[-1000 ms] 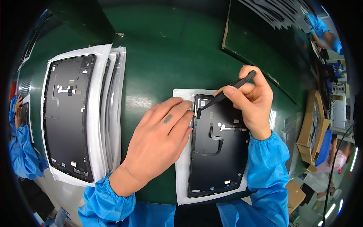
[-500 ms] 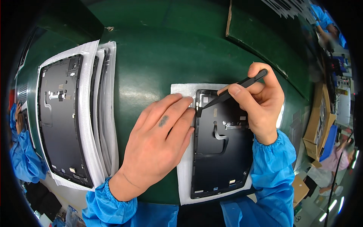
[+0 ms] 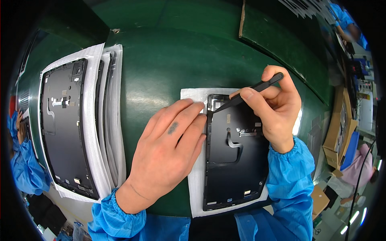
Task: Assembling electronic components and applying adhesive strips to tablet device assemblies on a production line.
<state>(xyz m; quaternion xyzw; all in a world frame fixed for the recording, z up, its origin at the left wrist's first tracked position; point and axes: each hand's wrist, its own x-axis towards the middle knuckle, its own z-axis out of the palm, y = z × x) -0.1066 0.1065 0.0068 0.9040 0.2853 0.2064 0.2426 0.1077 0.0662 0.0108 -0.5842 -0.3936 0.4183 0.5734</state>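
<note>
A black tablet back housing (image 3: 225, 180) lies on a white foam sheet (image 3: 196, 197) in front of me. It has a curved grey flex strip and small metal pads inside. My right hand (image 3: 277, 112) pinches black pointed tweezers (image 3: 261, 85) between thumb and fingers, over the housing's upper right. Their tip touches or nearly touches a small dark piece at the upper left inner edge. My left hand (image 3: 169, 152) lies with fingers stretched along the left rim, palm down. Its fingertips are beside the tweezers' tip, and I cannot tell whether they press the piece.
To the left, a stack of similar housings, the top housing (image 3: 66, 132) face up, sits interleaved with white foam sheets (image 3: 114, 120). A raised green board (image 3: 289, 48) borders the green table (image 3: 161, 64) at the far right. Beyond stands an open cardboard box (image 3: 335, 136). Other people work at both sides.
The tip of the tweezers has shifted slightly up and left along the housing's inner edge. My right hand moved a little with it; my left hand stays almost still.
</note>
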